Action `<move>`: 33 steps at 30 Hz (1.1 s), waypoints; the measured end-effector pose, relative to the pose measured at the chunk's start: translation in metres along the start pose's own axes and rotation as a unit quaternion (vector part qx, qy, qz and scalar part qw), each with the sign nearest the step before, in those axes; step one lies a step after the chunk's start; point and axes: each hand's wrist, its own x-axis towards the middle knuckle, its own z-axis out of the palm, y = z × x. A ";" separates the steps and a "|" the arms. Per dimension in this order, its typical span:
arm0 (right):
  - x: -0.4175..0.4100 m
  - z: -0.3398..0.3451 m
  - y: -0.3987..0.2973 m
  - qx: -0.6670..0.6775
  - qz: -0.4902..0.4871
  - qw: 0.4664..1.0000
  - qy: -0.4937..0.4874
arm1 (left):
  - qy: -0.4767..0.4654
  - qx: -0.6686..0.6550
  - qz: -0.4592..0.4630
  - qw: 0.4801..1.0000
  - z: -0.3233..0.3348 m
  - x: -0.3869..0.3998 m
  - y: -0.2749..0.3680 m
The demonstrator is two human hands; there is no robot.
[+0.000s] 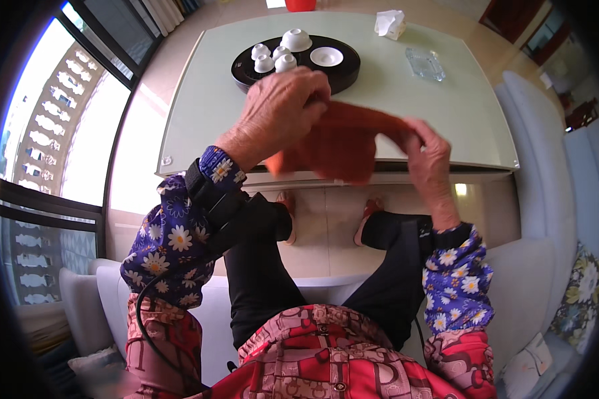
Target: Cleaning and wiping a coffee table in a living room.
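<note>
An orange-red cloth (342, 142) hangs between my two hands over the front edge of the coffee table (454, 134). My left hand (284, 107) grips its upper left part, just in front of a round black tea tray (347, 77). Lower and to the right, my right hand (429, 157) pinches the cloth's other end. The cloth sags in the middle and is slightly blurred. Several small white cups (263, 63), a larger white bowl (296, 40) and a white saucer (326, 57) sit on the tray, partly behind my left hand.
A glass ashtray (425, 65) and a pack of tissues (390, 25) stand on the table's right side. A red bin (300, 5) is beyond the far edge. A light sofa (519, 269) surrounds me, and a sliding glass door (112, 114) is at left.
</note>
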 end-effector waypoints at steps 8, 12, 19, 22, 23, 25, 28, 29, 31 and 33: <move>-0.016 0.027 0.048 -0.119 0.026 0.987 -0.106 | -0.029 -0.012 -0.059 0.998 0.094 -0.047 -0.045; -0.035 0.039 0.055 -0.131 0.018 0.979 -0.158 | -0.035 -0.040 -0.089 0.995 0.114 -0.096 -0.037; -0.008 0.057 0.016 -0.237 -0.124 0.942 -0.204 | -0.030 0.017 -0.251 0.967 0.047 -0.188 0.018; -0.009 0.086 0.009 -0.304 -0.135 0.917 -0.221 | -0.037 0.037 -0.295 0.954 0.034 -0.237 0.055; -0.019 0.112 -0.005 -0.337 -0.135 0.906 -0.219 | -0.004 0.024 -0.301 0.953 0.023 -0.247 0.063; -0.003 0.157 -0.047 -0.295 -0.144 0.911 -0.250 | 0.039 0.020 -0.310 0.950 0.012 -0.253 0.059; 0.002 0.232 -0.097 -0.229 -0.206 0.907 -0.287 | 0.032 0.033 -0.323 0.945 0.009 -0.245 0.052; 0.010 0.254 -0.092 -0.220 -0.224 0.904 -0.291 | 0.035 0.027 -0.315 0.948 0.022 -0.233 0.047; 0.013 0.287 -0.096 -0.194 -0.250 0.905 -0.283 | 0.041 0.013 -0.310 0.950 0.031 -0.223 0.043; 0.014 0.304 -0.114 -0.178 -0.216 0.893 -0.353 | 0.017 0.020 -0.356 0.934 0.029 -0.230 0.042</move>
